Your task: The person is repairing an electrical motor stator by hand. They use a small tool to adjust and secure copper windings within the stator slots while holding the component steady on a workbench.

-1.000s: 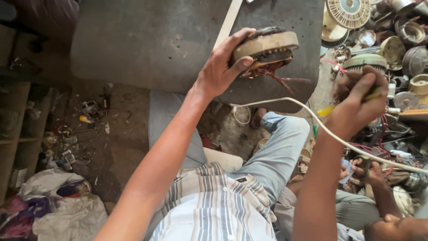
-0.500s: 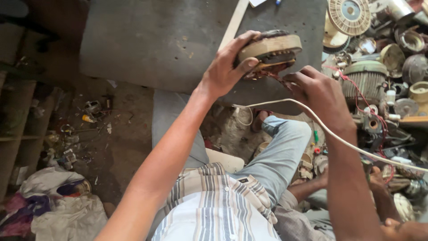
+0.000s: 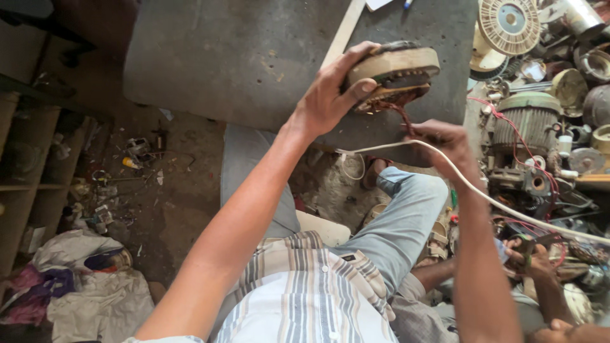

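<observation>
Two bare hands work over a grey slab [image 3: 210, 57], and we describe them from left to right. At far left, wooden shelves [image 3: 25, 159] and a heap of crumpled cloth [image 3: 82, 286] sit beside a littered dirt floor.

Our left hand [image 3: 330, 95] is raised above the slab, its fingers clamped around the rim of a round motor winding [image 3: 395, 71], a cream ring with copper coils showing underneath.

A second ago our right hand [image 3: 445, 143] was out by the parts pile at the right; it has now come in just below the winding, and its fingers are closed on the reddish wire leads [image 3: 403, 117] hanging from the coils. So the work has shifted to those leads.

A white cable [image 3: 483, 197] crosses over that hand. Further right lie old motors and fan parts [image 3: 534, 127], and another person's hand [image 3: 530, 257] sits low.

The right fingertips are hidden behind the hand, and the coils' far side cannot be seen.
</observation>
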A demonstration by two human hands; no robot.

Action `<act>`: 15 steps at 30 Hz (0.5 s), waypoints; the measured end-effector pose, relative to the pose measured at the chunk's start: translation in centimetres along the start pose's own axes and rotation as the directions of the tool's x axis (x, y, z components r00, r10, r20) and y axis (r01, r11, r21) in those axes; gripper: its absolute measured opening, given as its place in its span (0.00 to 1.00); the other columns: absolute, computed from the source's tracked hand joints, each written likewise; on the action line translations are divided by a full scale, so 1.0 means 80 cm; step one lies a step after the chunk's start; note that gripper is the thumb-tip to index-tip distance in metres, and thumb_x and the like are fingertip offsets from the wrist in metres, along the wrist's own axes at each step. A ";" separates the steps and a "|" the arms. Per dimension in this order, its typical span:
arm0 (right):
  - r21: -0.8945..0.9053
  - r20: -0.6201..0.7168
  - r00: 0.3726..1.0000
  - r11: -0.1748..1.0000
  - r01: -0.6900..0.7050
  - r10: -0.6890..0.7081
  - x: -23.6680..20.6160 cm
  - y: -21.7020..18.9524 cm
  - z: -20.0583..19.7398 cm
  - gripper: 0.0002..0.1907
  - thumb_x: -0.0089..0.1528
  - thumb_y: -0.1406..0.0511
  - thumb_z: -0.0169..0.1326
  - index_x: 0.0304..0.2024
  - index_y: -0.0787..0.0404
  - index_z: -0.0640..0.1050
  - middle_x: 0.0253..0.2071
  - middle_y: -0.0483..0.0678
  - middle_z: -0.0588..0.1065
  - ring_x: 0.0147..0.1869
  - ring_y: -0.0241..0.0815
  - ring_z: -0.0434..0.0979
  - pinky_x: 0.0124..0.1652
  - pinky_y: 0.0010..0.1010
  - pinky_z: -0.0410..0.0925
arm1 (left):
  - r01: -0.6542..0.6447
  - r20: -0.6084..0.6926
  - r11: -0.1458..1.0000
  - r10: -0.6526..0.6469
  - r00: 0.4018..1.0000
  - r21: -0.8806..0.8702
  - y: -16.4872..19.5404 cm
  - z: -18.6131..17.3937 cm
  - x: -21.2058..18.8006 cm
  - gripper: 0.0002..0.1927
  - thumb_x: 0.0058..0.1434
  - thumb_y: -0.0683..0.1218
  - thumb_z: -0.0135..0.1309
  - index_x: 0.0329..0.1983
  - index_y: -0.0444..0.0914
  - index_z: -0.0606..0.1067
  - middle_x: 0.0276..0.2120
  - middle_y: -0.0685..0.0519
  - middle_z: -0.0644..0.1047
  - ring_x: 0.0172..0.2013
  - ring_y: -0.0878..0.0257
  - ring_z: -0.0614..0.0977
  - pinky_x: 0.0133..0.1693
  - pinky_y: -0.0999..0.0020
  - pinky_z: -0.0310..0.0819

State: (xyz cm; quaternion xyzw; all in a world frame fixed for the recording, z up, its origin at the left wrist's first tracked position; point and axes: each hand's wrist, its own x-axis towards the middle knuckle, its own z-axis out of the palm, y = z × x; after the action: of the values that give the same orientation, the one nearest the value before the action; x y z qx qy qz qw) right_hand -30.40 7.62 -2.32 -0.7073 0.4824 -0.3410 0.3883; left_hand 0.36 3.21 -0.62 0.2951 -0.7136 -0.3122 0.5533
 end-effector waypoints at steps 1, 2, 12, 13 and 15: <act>0.107 -0.046 0.998 0.993 -0.042 0.047 -0.009 0.006 0.012 0.11 0.63 0.70 0.61 0.49 0.66 0.83 0.42 0.47 0.81 0.44 0.32 0.79 0.43 0.23 0.73 | 0.000 -0.002 1.000 0.000 1.000 -0.010 -0.001 0.002 0.001 0.32 0.74 0.62 0.52 0.70 0.36 0.67 0.62 0.41 0.76 0.63 0.48 0.79 0.66 0.58 0.70; 0.213 -0.089 0.991 0.974 -0.075 0.096 -0.017 0.010 0.022 0.13 0.63 0.70 0.61 0.50 0.67 0.82 0.43 0.46 0.80 0.44 0.30 0.78 0.44 0.22 0.71 | 0.015 -0.007 1.000 -0.016 1.000 -0.025 -0.002 0.005 0.002 0.32 0.74 0.62 0.52 0.70 0.36 0.67 0.61 0.41 0.77 0.62 0.48 0.80 0.65 0.58 0.71; 0.929 -0.328 0.781 0.332 0.164 0.531 -0.042 -0.041 0.145 0.21 0.69 0.54 0.57 0.55 0.62 0.75 0.37 0.43 0.73 0.26 0.30 0.66 0.25 0.22 0.59 | 0.009 -0.009 0.999 -0.009 1.000 -0.032 0.000 0.012 0.003 0.31 0.75 0.62 0.52 0.70 0.37 0.67 0.60 0.42 0.78 0.61 0.49 0.80 0.65 0.59 0.72; 0.930 -0.334 0.765 0.323 0.173 0.551 -0.040 -0.047 0.146 0.21 0.70 0.54 0.57 0.57 0.61 0.75 0.40 0.43 0.73 0.27 0.29 0.65 0.25 0.21 0.58 | 0.010 -0.004 0.999 -0.010 1.000 -0.049 0.002 0.012 0.002 0.31 0.75 0.62 0.52 0.70 0.37 0.67 0.60 0.42 0.78 0.61 0.49 0.81 0.65 0.59 0.73; 0.932 -0.333 0.757 0.318 0.174 0.562 -0.040 -0.058 0.144 0.21 0.70 0.55 0.56 0.59 0.61 0.74 0.43 0.44 0.74 0.27 0.29 0.65 0.25 0.21 0.58 | 0.000 -0.020 1.000 0.000 1.000 -0.016 0.004 0.014 0.003 0.31 0.75 0.62 0.52 0.70 0.38 0.67 0.61 0.42 0.78 0.62 0.49 0.80 0.65 0.59 0.72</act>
State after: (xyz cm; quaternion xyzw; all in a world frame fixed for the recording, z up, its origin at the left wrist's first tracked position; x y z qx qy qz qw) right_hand -19.55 14.27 -3.94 -0.1323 0.3828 -0.7066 0.5803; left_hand -0.84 3.37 -0.48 0.2938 -0.7056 -0.3147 0.5628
